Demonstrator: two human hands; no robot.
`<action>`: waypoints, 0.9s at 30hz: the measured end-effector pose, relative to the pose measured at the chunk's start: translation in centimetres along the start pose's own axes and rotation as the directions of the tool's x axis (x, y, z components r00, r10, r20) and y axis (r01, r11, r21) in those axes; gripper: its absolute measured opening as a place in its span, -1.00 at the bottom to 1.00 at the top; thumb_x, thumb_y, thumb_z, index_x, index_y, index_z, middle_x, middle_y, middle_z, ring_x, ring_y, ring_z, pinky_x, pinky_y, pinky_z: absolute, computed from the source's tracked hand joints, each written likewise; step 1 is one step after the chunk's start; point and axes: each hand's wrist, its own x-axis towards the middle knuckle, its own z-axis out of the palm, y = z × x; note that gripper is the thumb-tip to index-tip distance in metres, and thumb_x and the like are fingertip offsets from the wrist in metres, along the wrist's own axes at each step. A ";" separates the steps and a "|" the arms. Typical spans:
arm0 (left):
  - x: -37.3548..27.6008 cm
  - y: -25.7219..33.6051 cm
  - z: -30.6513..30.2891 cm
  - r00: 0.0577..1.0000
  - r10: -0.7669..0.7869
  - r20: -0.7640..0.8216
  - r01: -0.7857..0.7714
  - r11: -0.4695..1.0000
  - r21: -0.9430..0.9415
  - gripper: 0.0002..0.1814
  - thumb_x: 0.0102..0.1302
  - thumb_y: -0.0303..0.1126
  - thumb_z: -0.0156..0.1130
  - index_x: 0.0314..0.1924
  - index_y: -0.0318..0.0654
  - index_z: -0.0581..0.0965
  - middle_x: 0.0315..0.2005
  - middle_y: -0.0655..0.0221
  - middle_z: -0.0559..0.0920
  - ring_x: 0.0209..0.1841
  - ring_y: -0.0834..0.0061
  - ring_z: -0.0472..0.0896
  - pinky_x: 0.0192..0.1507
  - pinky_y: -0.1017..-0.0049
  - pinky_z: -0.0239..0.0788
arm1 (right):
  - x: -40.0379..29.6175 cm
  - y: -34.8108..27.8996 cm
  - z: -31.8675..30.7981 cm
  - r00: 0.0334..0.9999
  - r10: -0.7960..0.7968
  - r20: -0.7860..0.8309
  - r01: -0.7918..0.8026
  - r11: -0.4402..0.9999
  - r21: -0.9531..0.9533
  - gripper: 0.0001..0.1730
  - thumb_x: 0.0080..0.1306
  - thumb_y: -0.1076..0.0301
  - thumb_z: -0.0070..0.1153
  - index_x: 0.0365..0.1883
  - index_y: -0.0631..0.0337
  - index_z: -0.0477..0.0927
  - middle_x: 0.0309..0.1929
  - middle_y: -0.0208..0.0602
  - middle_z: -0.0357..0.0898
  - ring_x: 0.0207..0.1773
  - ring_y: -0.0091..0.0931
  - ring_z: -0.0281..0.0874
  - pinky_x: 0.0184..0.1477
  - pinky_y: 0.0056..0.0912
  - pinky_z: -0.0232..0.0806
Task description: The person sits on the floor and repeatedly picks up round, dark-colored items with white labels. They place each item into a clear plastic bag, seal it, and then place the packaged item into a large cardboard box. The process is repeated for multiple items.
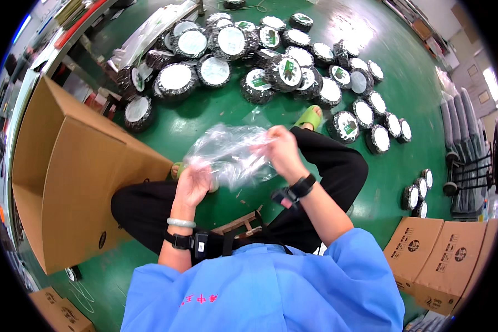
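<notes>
A crumpled clear plastic bag (236, 155) is stretched between my two hands, above the floor and between my knees. My left hand (193, 182) grips its left side, near the lower edge. The upper right part of the bag is in the fingers of my right hand (280, 151), which look slightly blurred. Inside the bag I see no object. Close to my left knee stands a tall cardboard box (87, 178) with its top flaps up; its bottom is out of sight.
Many round black plastic-wrapped bundles (232, 41) with white or green labels cover the green floor (182, 137) ahead. Printed cartons (448, 257) stand at right, near a black hand cart (473, 170). A workbench (66, 45) runs along the upper left. A wooden stool (242, 224) is beneath me.
</notes>
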 end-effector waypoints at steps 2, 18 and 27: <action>-0.6 -0.6 3.9 0.982 -0.181 0.052 0.165 0.960 0.225 -0.58 0.39 -0.44 0.14 0.22 -0.35 0.42 -0.21 0.42 0.58 -0.23 0.50 0.58 -0.16 0.48 0.48 | 3.2 -2.8 -5.5 0.995 0.099 0.022 -0.102 0.958 0.269 -0.84 0.42 0.51 -0.16 -0.34 0.14 0.44 -0.46 -0.41 0.47 -0.53 -0.52 0.41 -0.51 -0.39 0.35; 14.0 1.6 -2.2 0.937 -0.067 -0.342 0.056 0.998 -0.042 -0.43 0.54 0.15 -0.22 0.28 -0.04 0.41 -0.69 0.60 0.28 -0.78 0.75 0.11 -0.70 0.71 0.04 | 47.6 10.5 -0.5 0.986 0.167 0.006 -0.167 0.983 0.073 -0.25 0.36 -0.23 0.11 -0.02 0.46 0.43 -0.15 -0.10 0.58 -0.09 -0.37 0.57 0.01 -0.26 0.45; 19.7 -1.2 -11.6 0.919 -0.299 -0.257 0.153 0.871 -0.467 -0.42 0.55 0.12 -0.28 0.51 0.30 0.11 -0.38 0.45 0.45 -0.52 0.61 0.30 -0.61 0.70 0.15 | 61.6 13.7 2.5 0.982 0.176 -0.065 -0.111 0.825 0.554 -0.41 0.21 -0.13 0.34 0.08 0.00 0.54 -0.12 -0.48 0.64 -0.18 -0.50 0.51 -0.20 -0.34 0.37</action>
